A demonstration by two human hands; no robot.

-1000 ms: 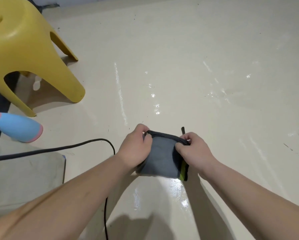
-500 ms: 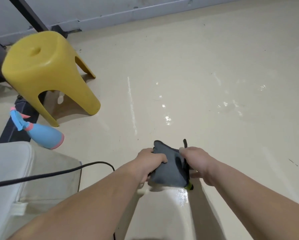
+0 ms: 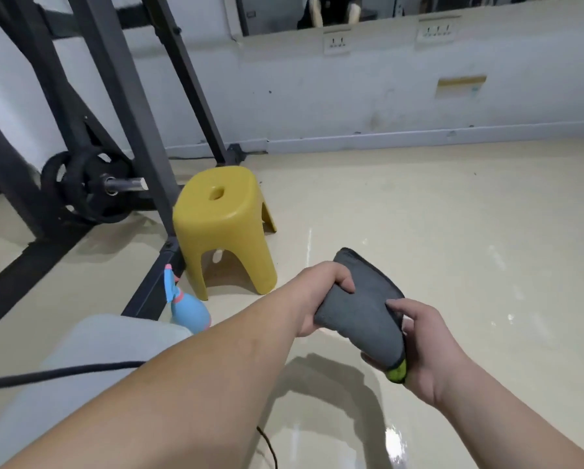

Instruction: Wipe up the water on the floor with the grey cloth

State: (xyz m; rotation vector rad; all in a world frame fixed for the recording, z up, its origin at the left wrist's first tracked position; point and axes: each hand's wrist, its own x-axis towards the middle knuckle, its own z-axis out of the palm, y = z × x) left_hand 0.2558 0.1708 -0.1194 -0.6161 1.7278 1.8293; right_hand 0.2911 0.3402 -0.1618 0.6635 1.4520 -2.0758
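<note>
The grey cloth [image 3: 365, 309], folded, with a yellow-green edge at its lower end, is held up off the floor between both hands. My left hand [image 3: 321, 292] grips its upper left side. My right hand [image 3: 422, 346] holds its lower right end from below. Wet, shiny patches [image 3: 393, 441] lie on the beige floor under and to the right of my hands, with faint streaks [image 3: 495, 262] further out.
A yellow plastic stool [image 3: 223, 225] stands to the left ahead. A blue and pink spray bottle [image 3: 185, 306] lies beside it. A black metal rack with a weight plate [image 3: 84, 187] fills the left. A grey cushion [image 3: 81, 360] and black cable [image 3: 47, 374] sit near left. A white wall [image 3: 385, 96] runs behind.
The view has tilted up, so the wall and rack have come into sight. Both hands have lifted the cloth off the floor, and my right hand has shifted to its lower end.
</note>
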